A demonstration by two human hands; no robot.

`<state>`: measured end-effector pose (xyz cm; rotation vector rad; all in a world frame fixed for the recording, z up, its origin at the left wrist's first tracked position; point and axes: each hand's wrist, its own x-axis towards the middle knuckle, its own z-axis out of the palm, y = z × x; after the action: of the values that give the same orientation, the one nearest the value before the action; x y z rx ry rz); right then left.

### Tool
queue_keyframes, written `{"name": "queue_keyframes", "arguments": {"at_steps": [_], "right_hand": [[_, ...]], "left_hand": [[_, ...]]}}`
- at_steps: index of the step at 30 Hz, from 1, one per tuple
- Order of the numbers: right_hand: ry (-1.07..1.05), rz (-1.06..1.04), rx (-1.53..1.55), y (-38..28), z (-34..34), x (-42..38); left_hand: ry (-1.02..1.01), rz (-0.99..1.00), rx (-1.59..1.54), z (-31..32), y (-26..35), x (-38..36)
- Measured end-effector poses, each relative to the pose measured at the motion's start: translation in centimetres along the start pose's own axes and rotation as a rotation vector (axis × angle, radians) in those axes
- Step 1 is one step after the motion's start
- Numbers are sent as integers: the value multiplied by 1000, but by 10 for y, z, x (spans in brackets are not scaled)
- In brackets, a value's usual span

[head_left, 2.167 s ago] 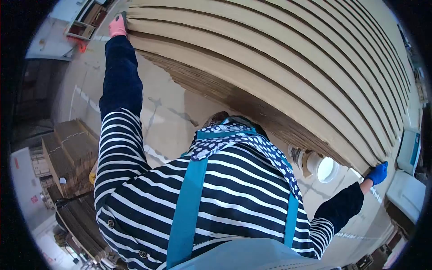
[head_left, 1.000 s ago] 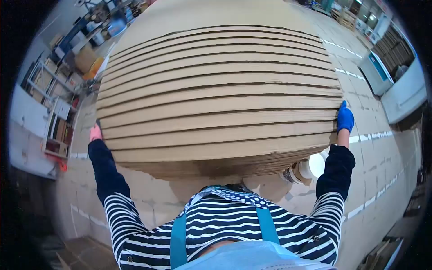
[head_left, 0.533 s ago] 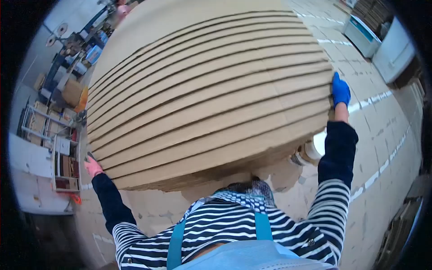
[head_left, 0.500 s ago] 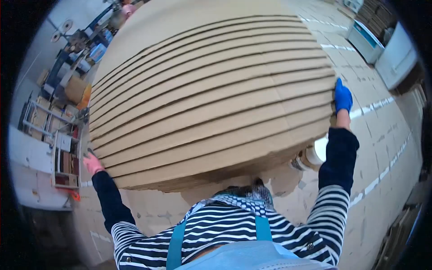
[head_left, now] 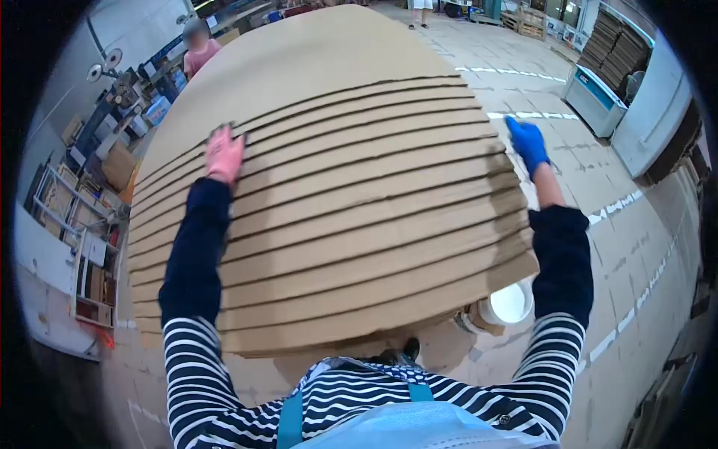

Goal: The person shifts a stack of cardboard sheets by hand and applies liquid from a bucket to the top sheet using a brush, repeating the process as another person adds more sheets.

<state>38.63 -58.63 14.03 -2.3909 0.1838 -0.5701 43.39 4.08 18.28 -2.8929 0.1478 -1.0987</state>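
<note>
A large stack of brown cardboard sheets point(head_left: 359, 217) fills the middle of the view, its sheets fanned so their edges form dark, slightly curved lines. My left hand point(head_left: 224, 156), in a pink glove with dark fingertips, is over the upper left of the fanned edges, fingers apart and pointing away from me. At the stack's right side is my right hand point(head_left: 529, 144) in a blue glove, fingers stretched toward the upper sheets' edges and nothing in its grasp. Its forearm passes beside the stack's lower right corner.
A white bucket point(head_left: 510, 303) stands on the floor by the near right corner. Beyond the stack's far left is a person in pink point(head_left: 200, 51). A metal rack point(head_left: 78, 236) stands at left, a white machine point(head_left: 596, 101) at right. Another person's legs point(head_left: 420, 13) show far back.
My left hand has left the near left edge and moved forward and right over the sheets. My right hand has shifted left, coming off the right edge. The view has tilted up slightly.
</note>
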Motion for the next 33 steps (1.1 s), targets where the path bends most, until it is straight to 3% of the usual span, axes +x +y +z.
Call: {"name": "queue_keyframes", "arguments": {"at_steps": [1, 2, 3, 4, 5, 7, 9, 10, 11, 13, 17, 25, 28, 29, 31, 33], "right_hand": [[1, -32, 101, -23, 16, 27], [44, -39, 68, -30, 36, 57], [82, -48, 36, -34, 57, 81], [88, -19, 33, -54, 64, 88], [90, 10, 34, -71, 69, 95], [130, -54, -113, -80, 85, 120], [32, -78, -228, -93, 94, 128], [-54, -117, -137, -81, 104, 145], [-196, -163, 239, -66, 118, 159], [-210, -161, 288, -78, 110, 150], [-119, -146, -78, -89, 99, 149], [-50, -175, -229, -85, 105, 154], [21, -284, -177, -74, 110, 164], [80, -294, -160, -68, 112, 161], [-51, -188, 242, -80, 91, 140], [69, -743, -197, -1, 84, 197]], "left_hand": [[-9, 5, -67, 18, 23, 20], [84, 153, 46, 69, 22, 39], [20, 21, -113, 41, 69, 43], [6, -52, -148, 55, 89, 47], [74, 95, 149, 119, 80, 50], [-181, -75, 13, 55, 123, 39], [-171, -83, 6, 55, 120, 36], [-144, -64, -19, 53, 119, 38], [-156, -75, -3, 51, 118, 38], [-123, -27, -69, 49, 116, 37], [-118, 5, -31, 58, 113, 36], [-237, -1, 35, 59, 111, 37], [-173, 127, 214, 75, 101, 39], [-302, 231, 330, 47, 116, 40], [-176, 149, 109, 65, 108, 40], [-201, 25, -11, 78, 98, 42]]}}
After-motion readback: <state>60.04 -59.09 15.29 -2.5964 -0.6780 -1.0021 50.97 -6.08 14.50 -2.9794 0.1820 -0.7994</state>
